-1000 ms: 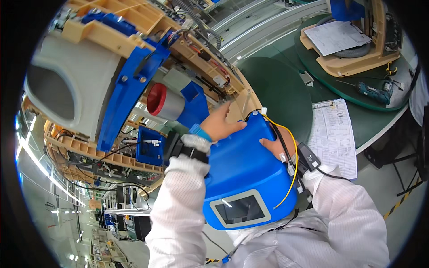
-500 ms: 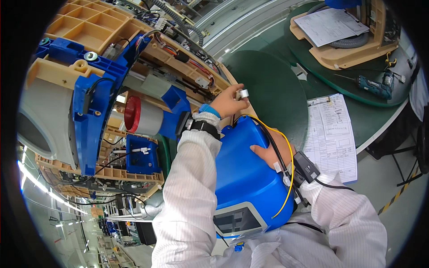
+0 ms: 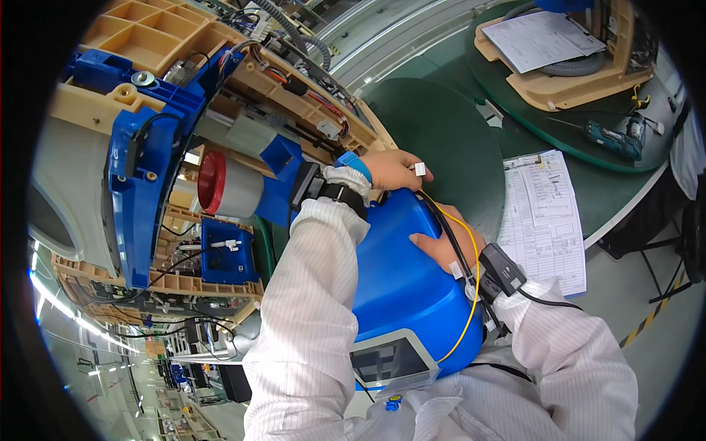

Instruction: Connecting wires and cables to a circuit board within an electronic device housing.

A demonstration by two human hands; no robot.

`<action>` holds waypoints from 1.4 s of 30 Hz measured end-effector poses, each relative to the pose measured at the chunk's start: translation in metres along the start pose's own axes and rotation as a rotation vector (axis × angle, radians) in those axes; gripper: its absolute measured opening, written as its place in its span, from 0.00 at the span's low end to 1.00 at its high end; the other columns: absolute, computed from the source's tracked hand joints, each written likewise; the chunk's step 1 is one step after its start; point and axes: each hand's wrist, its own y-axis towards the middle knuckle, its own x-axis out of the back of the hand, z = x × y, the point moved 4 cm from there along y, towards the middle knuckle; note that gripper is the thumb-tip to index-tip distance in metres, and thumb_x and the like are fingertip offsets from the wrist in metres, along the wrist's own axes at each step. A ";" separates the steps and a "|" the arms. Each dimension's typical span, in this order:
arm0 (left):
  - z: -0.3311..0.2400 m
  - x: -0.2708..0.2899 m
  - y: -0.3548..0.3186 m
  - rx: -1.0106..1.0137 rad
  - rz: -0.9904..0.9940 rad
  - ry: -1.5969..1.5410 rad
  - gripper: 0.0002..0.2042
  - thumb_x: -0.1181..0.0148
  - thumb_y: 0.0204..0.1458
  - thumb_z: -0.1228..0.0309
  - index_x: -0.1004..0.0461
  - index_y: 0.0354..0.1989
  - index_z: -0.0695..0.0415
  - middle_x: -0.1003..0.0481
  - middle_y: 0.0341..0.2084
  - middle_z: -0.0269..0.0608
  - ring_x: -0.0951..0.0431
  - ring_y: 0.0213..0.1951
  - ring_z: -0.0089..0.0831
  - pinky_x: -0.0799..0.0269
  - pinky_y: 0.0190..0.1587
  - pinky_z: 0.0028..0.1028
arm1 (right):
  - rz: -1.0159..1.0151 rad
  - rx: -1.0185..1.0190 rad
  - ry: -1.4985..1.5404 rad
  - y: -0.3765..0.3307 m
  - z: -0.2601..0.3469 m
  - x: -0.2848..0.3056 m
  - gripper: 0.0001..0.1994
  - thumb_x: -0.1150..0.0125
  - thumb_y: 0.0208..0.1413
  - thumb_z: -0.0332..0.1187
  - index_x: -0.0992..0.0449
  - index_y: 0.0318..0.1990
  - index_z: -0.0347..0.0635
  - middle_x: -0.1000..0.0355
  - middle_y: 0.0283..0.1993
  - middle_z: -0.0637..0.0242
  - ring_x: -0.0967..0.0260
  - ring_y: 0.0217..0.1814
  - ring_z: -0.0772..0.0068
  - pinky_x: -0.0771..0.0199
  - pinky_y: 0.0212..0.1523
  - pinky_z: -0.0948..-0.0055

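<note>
A glossy blue plastic housing (image 3: 401, 272) with a grey-framed screen (image 3: 390, 360) rests against my front. My left hand (image 3: 390, 170) is at its far end, fingers curled in a pinch around a small white block-shaped piece (image 3: 420, 169) that looks like a connector. The fingertips are partly hidden. On the housing's right side, my right hand (image 3: 445, 246) grips it, thumb lying across the blue surface and the other fingers mostly out of sight. A yellow cable (image 3: 474, 294) and a black cable (image 3: 456, 246) run from the far end past my right wrist.
To the left stands a large machine with tan frames (image 3: 147, 44), blue brackets (image 3: 140, 184) and a red-rimmed grey cylinder (image 3: 235, 187). A clipboard with papers (image 3: 544, 228) lies on the green table (image 3: 434, 117). Farther right is a power drill (image 3: 614, 138).
My left hand has shifted slightly right and down, closer to the housing's far end, turning with the white piece. The right hand keeps its hold. The whole view has shifted a little.
</note>
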 end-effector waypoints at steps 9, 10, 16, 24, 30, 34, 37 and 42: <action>-0.002 0.004 0.000 -0.026 0.025 0.030 0.13 0.42 0.50 0.70 0.19 0.44 0.55 0.20 0.39 0.39 0.22 0.42 0.29 0.28 0.46 0.25 | 0.014 -0.042 0.003 0.002 -0.001 -0.001 0.37 0.34 0.46 0.48 0.37 0.64 0.44 0.34 0.60 0.51 0.31 0.59 0.50 0.32 0.59 0.60; 0.000 0.004 0.003 -0.016 0.045 0.028 0.15 0.43 0.47 0.72 0.19 0.44 0.55 0.20 0.38 0.38 0.23 0.40 0.28 0.28 0.44 0.26 | 0.002 -0.022 0.017 0.002 -0.002 -0.001 0.37 0.34 0.46 0.48 0.36 0.64 0.44 0.34 0.59 0.51 0.31 0.59 0.50 0.32 0.59 0.59; 0.001 0.006 0.008 -0.076 0.004 0.052 0.09 0.44 0.44 0.74 0.23 0.35 0.58 0.23 0.30 0.34 0.26 0.35 0.24 0.29 0.38 0.25 | -0.026 -0.020 -0.022 0.004 -0.008 -0.001 0.36 0.34 0.46 0.47 0.35 0.63 0.43 0.33 0.59 0.51 0.30 0.58 0.49 0.31 0.58 0.60; 0.034 0.017 0.011 0.025 -0.223 0.027 0.04 0.45 0.46 0.74 0.25 0.28 0.58 0.27 0.25 0.30 0.30 0.30 0.20 0.34 0.33 0.22 | -0.047 -0.021 -0.038 0.001 -0.008 -0.007 0.35 0.39 0.49 0.48 0.36 0.64 0.45 0.35 0.61 0.50 0.31 0.59 0.49 0.31 0.59 0.58; 0.020 0.010 -0.006 -0.139 -0.142 -0.237 0.04 0.45 0.47 0.74 0.26 0.29 0.59 0.27 0.26 0.32 0.30 0.29 0.21 0.35 0.33 0.22 | -0.059 0.060 0.000 0.008 -0.011 -0.004 0.35 0.34 0.45 0.45 0.34 0.62 0.43 0.31 0.55 0.47 0.30 0.56 0.47 0.31 0.58 0.59; 0.010 0.001 -0.004 -0.130 -0.198 -0.113 0.13 0.45 0.47 0.75 0.24 0.42 0.59 0.24 0.36 0.36 0.25 0.34 0.24 0.30 0.40 0.23 | -0.017 0.029 0.011 0.006 -0.008 -0.004 0.34 0.36 0.47 0.45 0.34 0.61 0.43 0.32 0.55 0.48 0.30 0.56 0.47 0.31 0.58 0.57; -0.008 -0.002 -0.007 -0.067 -0.154 0.057 0.19 0.44 0.49 0.74 0.23 0.51 0.55 0.22 0.42 0.39 0.22 0.40 0.28 0.27 0.48 0.26 | -0.034 0.042 0.027 0.008 -0.012 -0.006 0.34 0.35 0.46 0.45 0.34 0.62 0.43 0.30 0.53 0.46 0.29 0.54 0.45 0.30 0.57 0.57; -0.007 -0.006 0.007 -0.009 -0.132 0.141 0.15 0.42 0.49 0.70 0.20 0.47 0.56 0.19 0.40 0.42 0.21 0.43 0.31 0.27 0.49 0.27 | -0.019 0.033 0.043 0.005 -0.009 -0.003 0.34 0.35 0.46 0.46 0.34 0.61 0.43 0.31 0.53 0.46 0.29 0.54 0.46 0.30 0.56 0.57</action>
